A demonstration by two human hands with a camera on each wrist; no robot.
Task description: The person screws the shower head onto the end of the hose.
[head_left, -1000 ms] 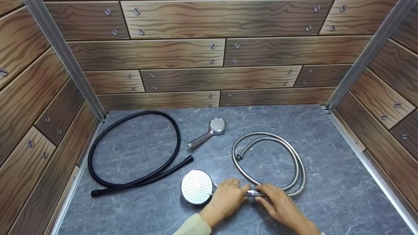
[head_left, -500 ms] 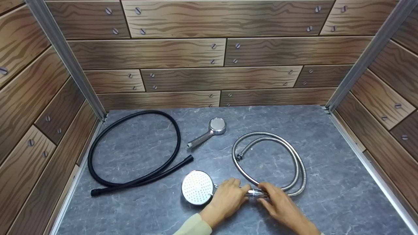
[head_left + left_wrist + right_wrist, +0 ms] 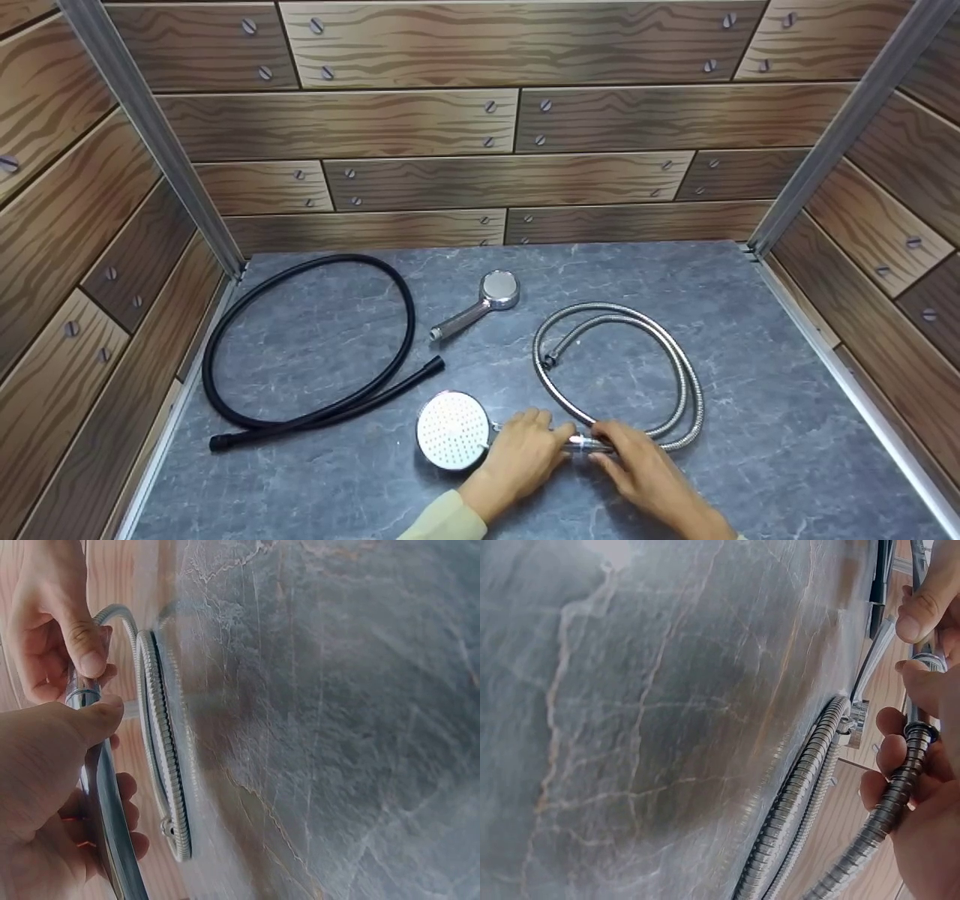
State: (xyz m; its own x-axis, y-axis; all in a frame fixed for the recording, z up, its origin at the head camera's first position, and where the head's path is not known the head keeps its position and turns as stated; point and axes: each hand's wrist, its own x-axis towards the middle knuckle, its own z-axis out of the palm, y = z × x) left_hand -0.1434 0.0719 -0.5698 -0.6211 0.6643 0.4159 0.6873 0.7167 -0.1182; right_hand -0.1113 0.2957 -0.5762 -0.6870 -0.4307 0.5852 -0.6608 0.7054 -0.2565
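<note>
A large round shower head (image 3: 453,431) lies face up in the head view, its white face dotted with nozzles. My left hand (image 3: 520,459) grips its chrome handle (image 3: 111,814), fingers wrapped underneath and thumb on top. At the handle's end, my right hand (image 3: 637,465) holds the end of a ribbed metal shower hose (image 3: 885,817) between thumb and curled fingers. Hose end and handle meet in line, with thumbs close together at the joint. Fingers partly hide that joint. The rest of the metal hose (image 3: 694,375) is coiled on the grey marbled table, just beyond my right hand.
A black hose (image 3: 411,300) lies looped at the left of the table (image 3: 787,420). Behind the large shower head rests a smaller hand shower (image 3: 465,319). Wood-patterned panels (image 3: 420,127) enclose the back and sides.
My right hand's fingers and thumb have shifted slightly on the hose end. The shower head has moved a touch to the right. The left hand keeps its place.
</note>
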